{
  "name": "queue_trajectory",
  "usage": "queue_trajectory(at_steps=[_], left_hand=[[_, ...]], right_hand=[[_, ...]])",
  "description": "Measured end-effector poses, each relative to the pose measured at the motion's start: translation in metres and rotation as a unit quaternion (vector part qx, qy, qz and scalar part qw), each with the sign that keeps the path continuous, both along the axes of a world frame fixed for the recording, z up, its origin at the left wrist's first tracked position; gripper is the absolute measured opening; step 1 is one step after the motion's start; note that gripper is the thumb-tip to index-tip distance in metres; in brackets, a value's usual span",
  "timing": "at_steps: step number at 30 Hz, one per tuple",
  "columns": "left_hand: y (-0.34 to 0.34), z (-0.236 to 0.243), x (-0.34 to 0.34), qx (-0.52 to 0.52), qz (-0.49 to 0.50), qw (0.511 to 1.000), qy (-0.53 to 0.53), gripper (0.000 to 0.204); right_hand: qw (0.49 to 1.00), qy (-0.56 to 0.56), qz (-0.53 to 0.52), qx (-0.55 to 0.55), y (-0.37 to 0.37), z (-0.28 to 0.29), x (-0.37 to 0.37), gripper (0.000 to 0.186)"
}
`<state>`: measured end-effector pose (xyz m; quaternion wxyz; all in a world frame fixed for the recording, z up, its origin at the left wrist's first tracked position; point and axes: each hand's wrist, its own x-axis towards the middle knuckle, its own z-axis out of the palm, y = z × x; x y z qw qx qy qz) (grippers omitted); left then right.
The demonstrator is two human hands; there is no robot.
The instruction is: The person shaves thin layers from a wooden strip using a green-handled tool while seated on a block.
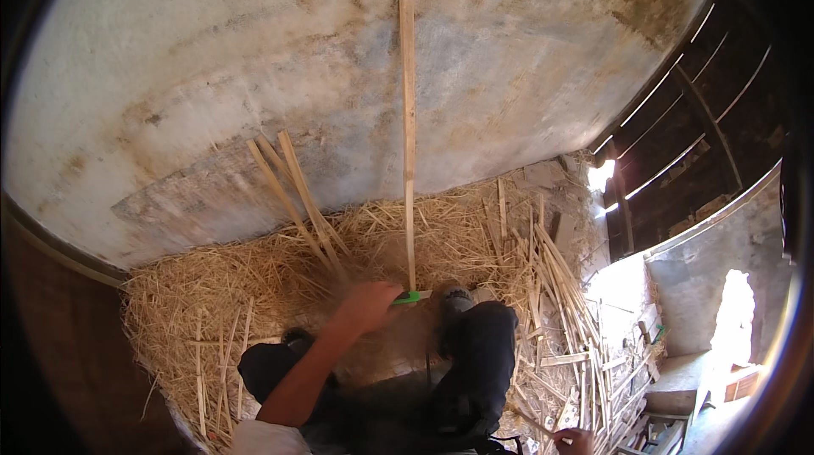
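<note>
My left hand (370, 301) is closed around a tool with a bright green and black grip (409, 297), between my bent knees. Its working end is too small and blurred to name. Just beyond it, a long wooden strip (409, 141) stands upright against the wall, its foot near the tool. At the lower right edge, my right hand (575, 441) appears closed on the end of a thin wooden stick (534, 423), partly cut off by the picture's rim. My legs in dark trousers (479, 353) flank the work spot, with a grey shoe (458, 297) beside the tool.
Straw and shavings (195, 294) cover the floor along the stained wall (254, 56). Several wooden strips (297, 184) lean there at left. A heap of narrow sticks (564, 302) lies right of my legs, near a sunlit opening and a dark slatted panel (687, 124).
</note>
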<state>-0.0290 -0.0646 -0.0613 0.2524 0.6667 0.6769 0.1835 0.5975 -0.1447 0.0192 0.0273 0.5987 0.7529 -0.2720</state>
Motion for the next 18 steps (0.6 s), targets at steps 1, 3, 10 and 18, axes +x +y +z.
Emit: queue_trajectory(at_steps=[1, 3, 10, 18], left_hand=[[-0.003, 0.007, 0.003, 0.01, 0.007, 1.0, -0.012, 0.028], [-0.018, 0.018, 0.013, 0.028, 0.017, 0.999, -0.014, 0.03], [-0.044, 0.035, 0.044, 0.096, -0.025, 0.995, -0.03, 0.048], [-0.032, 0.02, 0.023, 0.054, 0.018, 0.998, -0.021, 0.058]], right_hand=[[1.0, -0.002, 0.017, 0.011, -0.013, -0.025, 0.033, 0.022], [0.999, 0.016, -0.009, 0.036, -0.04, -0.042, 0.037, 0.017], [0.994, -0.016, 0.029, 0.101, -0.06, -0.03, 0.009, 0.028], [0.988, -0.146, 0.001, -0.056, 0.039, 0.004, -0.057, 0.032]])
